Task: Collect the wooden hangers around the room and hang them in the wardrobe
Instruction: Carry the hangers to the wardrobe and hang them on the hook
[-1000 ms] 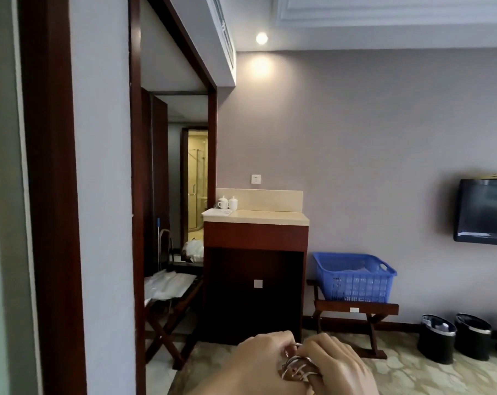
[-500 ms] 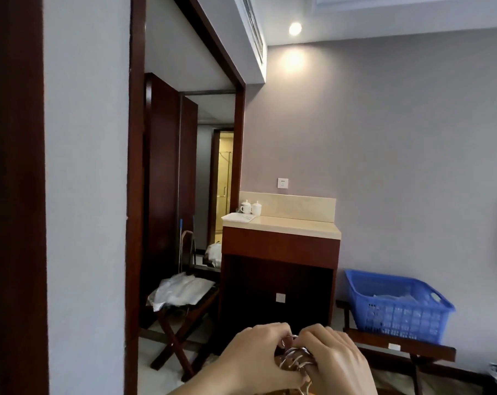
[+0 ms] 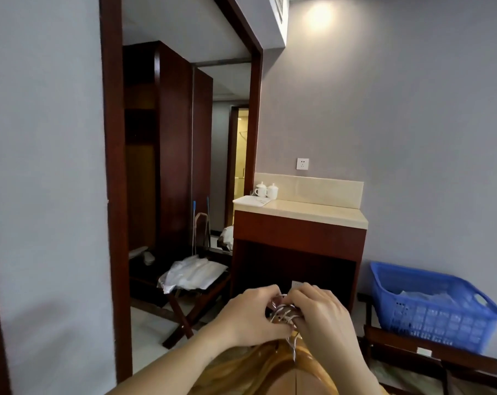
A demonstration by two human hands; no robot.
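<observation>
A bundle of wooden hangers (image 3: 273,369) hangs low in the middle of the view, their silver metal hooks (image 3: 283,312) bunched together. My left hand (image 3: 250,317) and my right hand (image 3: 324,320) both curl round the hooks from either side. The dark wooden wardrobe (image 3: 167,149) stands open through the doorway at left, its inside dim.
A folding luggage stand (image 3: 193,303) with white plastic-wrapped items stands past the doorway. A dark cabinet with a beige top (image 3: 298,223) holds white cups. A blue plastic basket (image 3: 429,303) sits on a wooden rack at right. A grey wall (image 3: 47,195) is close at left.
The view has moved forward and swung left, bringing the doorway and wardrobe closer. The hangers' wooden bodies have come into view below my hands, which still hold the hooks.
</observation>
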